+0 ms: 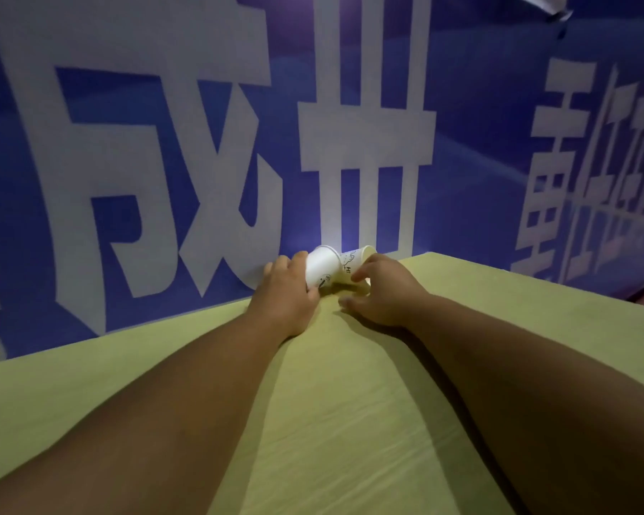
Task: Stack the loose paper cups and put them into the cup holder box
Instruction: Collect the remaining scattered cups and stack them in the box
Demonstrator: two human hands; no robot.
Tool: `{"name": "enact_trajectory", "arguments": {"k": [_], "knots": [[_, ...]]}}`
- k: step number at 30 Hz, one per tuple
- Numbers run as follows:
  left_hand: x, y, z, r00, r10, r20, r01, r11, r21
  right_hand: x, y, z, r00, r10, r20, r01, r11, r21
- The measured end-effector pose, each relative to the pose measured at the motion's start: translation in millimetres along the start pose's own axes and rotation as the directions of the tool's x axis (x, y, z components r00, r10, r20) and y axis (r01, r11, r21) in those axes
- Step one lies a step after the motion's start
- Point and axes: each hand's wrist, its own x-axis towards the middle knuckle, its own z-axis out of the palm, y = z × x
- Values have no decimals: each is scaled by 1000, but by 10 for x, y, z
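Left hand: wrapped round the left cup, holding it tilted, mouth up and away
Right hand: fingers curved onto the right cup, thumb low near the desk; a firm hold could not be told
Cups: at the desk's far edge, touching, between both hands, the right cup's mouth pointing up and rightward
Box: not in sight

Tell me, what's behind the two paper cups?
A blue banner with big white characters stands right behind the paper cups. The left hand and right hand cover the cups' lower parts, so where the banner meets the table there is hidden.
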Motion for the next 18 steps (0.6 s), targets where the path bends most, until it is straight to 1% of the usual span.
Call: {"name": "enact_trajectory", "arguments": {"k": [2,3,5,7,9,11,14,16,18], "knots": [[-108,17,-100,1000,6,2,-6,999,-49,-91,-75,-53,988,-88,-129,82,995,-52],[-180,14,-162,1000,-7,3,7,997,-80,-132,-109,-96,977,-138,-160,123,988,-98],[-357,-20,-307,997,-76,10,77,984,-163,-211,-201,-188,956,-238,-172,207,961,-182],[-540,-74,-467,991,-133,10,132,961,-243,-316,-363,-265,945,-275,-178,241,952,-191],[-723,-135,-672,987,-159,14,156,943,-294,-461,-619,-307,942,-276,-192,250,957,-150],[-915,-212,-903,985,-172,24,171,936,-308,-627,-923,-321,944,-271,-190,258,962,-91],[-1239,-357,-1283,979,-200,42,203,924,-323,-869,-1376,-358,953,-226,-202,245,967,75],[-1465,-494,-1574,967,-251,34,247,903,-351,-1007,-1682,-380,959,-188,-212,231,953,196],[-1688,-617,-1831,955,-297,5,281,899,-336,-1124,-1923,-366,958,-197,-210,247,937,246]]}}
